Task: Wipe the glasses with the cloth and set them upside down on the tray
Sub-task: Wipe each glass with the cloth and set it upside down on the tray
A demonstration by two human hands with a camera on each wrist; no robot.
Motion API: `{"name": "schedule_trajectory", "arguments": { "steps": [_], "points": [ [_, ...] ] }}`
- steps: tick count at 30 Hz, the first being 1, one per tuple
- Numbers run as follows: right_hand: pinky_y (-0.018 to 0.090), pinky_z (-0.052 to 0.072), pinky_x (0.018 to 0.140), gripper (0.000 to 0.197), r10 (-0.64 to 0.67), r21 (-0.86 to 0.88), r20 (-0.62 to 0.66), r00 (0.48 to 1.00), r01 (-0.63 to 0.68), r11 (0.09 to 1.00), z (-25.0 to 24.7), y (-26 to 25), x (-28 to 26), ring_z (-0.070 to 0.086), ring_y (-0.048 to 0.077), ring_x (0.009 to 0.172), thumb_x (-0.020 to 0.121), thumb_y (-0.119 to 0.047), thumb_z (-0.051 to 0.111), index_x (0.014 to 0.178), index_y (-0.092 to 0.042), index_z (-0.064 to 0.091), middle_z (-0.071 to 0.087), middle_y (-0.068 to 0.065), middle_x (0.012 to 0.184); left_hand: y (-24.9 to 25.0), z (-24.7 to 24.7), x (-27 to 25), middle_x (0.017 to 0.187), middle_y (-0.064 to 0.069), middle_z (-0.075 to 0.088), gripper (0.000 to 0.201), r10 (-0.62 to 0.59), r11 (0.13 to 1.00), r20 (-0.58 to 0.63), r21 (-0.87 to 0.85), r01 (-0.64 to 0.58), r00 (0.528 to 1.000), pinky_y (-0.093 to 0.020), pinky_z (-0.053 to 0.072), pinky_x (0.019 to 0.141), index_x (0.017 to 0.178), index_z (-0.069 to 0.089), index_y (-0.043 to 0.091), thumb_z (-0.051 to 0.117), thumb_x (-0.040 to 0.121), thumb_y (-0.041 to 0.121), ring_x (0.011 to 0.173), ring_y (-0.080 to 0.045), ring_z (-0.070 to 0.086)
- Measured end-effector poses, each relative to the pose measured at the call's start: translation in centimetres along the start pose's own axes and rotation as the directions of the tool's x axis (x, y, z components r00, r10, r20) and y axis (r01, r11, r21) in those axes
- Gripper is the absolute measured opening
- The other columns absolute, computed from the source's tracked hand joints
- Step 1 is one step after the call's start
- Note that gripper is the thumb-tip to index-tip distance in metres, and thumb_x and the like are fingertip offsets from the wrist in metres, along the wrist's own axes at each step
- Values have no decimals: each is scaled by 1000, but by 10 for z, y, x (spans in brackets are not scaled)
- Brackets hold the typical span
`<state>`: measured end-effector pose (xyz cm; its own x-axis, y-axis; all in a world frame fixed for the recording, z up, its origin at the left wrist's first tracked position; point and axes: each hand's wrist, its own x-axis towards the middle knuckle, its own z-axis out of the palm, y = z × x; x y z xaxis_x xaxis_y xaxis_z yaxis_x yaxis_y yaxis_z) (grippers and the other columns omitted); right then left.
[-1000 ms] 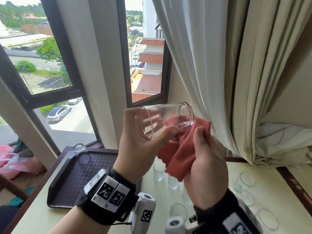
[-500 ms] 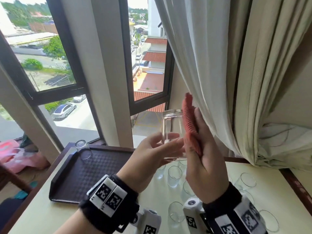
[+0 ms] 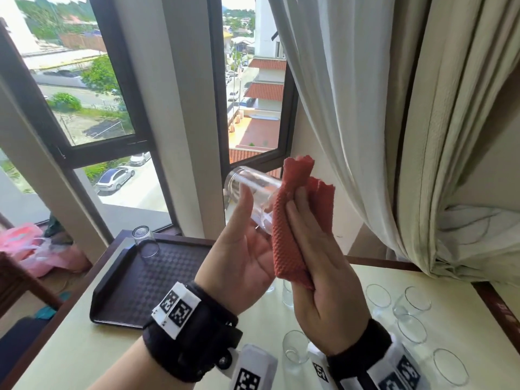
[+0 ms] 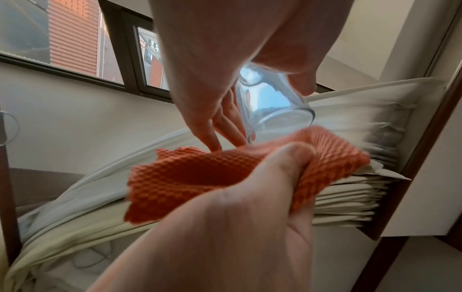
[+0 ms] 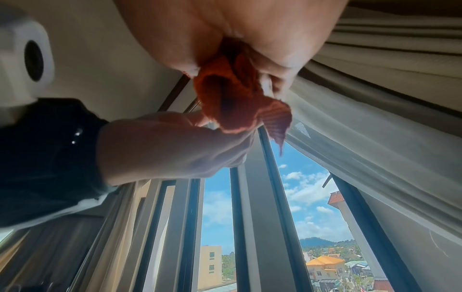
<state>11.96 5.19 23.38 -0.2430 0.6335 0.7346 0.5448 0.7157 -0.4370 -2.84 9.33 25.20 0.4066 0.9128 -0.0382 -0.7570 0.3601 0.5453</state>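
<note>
1. Glass [image 3: 254, 192] is held tilted in the air above the table [image 3: 84, 347], in the left hand [image 3: 242, 266], thumb and fingers curled round it.
2. Right hand [image 3: 318, 282] grips the red cloth [image 3: 287, 229], pressing it against the glass.
3. Tray [image 3: 157, 277] holds one upturned glass [image 3: 145, 240] at its far corner.
4. Other glasses [image 3: 410, 305] stand upright on the table.

Cloth [image 3: 289, 220] hides glass [image 3: 253, 192] end; right wrist view blurred.
</note>
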Motion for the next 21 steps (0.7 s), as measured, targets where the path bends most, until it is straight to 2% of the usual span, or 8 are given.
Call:
{"name": "schedule_trajectory", "arguments": {
  "steps": [2,4,8,10,13,15,18,21],
  "points": [
    [60,40,116,59,11,-20,83,996,-9,1000,2,-1,0,28,22,157,104,-24,46,160,-11,34,29,-5,170,1,-2,-1,164,-27,39,91,-6,1000,19,-4,6,1000,-51,18,132,157,46,2,74,92,58,159,-40,26],
    [59,41,116,60,50,-11,111,993,-49,999,5,-4,0,29,20,157,104,-25,46,162,-16,33,30,-11,169,3,-4,-3,162,-28,42,88,0,1000,18,23,0,1000,-52,25,130,152,54,3,80,88,56,156,-40,34],
    [14,47,100,48,138,-60,156,978,-130,990,-2,-13,10,61,-2,123,110,-42,39,152,-23,52,47,-26,154,5,-5,-6,141,-25,61,61,95,968,52,227,-104,994,-63,27,127,135,69,9,77,91,50,136,-41,54],
    [-2,38,78,42,160,-52,185,970,-153,987,-8,-16,14,59,-17,86,109,-44,40,138,-25,63,63,-31,115,7,-7,-7,135,-30,60,68,123,936,74,323,-140,990,-67,29,125,136,64,1,79,90,50,129,-44,55],
    [11,44,64,25,236,110,275,932,-275,955,-12,-18,18,58,-6,66,108,-44,44,124,-35,61,56,-40,83,12,-8,-7,132,-37,56,96,119,917,88,371,-144,989,-74,26,121,142,47,-13,88,82,51,122,-47,53],
    [34,57,67,25,319,267,326,890,-411,872,-14,-21,22,65,12,71,103,-45,49,122,-36,63,70,-19,87,13,-10,-6,128,-33,56,106,109,924,109,354,-141,988,-68,32,119,142,40,-18,92,78,48,118,-44,53],
    [36,62,83,23,475,521,396,786,-619,588,-18,-28,28,71,33,85,90,-34,65,111,-35,75,76,8,93,12,-13,-5,118,-27,64,93,94,932,146,336,-139,985,-50,49,106,133,48,-19,92,80,43,109,-37,63],
    [56,62,67,24,453,654,566,689,-710,262,-27,-31,36,66,40,61,80,-8,70,103,-13,74,63,27,72,10,-15,-7,117,-17,70,58,54,918,247,369,-146,967,-42,56,101,126,65,-1,85,89,38,109,-31,68]
  ]
}}
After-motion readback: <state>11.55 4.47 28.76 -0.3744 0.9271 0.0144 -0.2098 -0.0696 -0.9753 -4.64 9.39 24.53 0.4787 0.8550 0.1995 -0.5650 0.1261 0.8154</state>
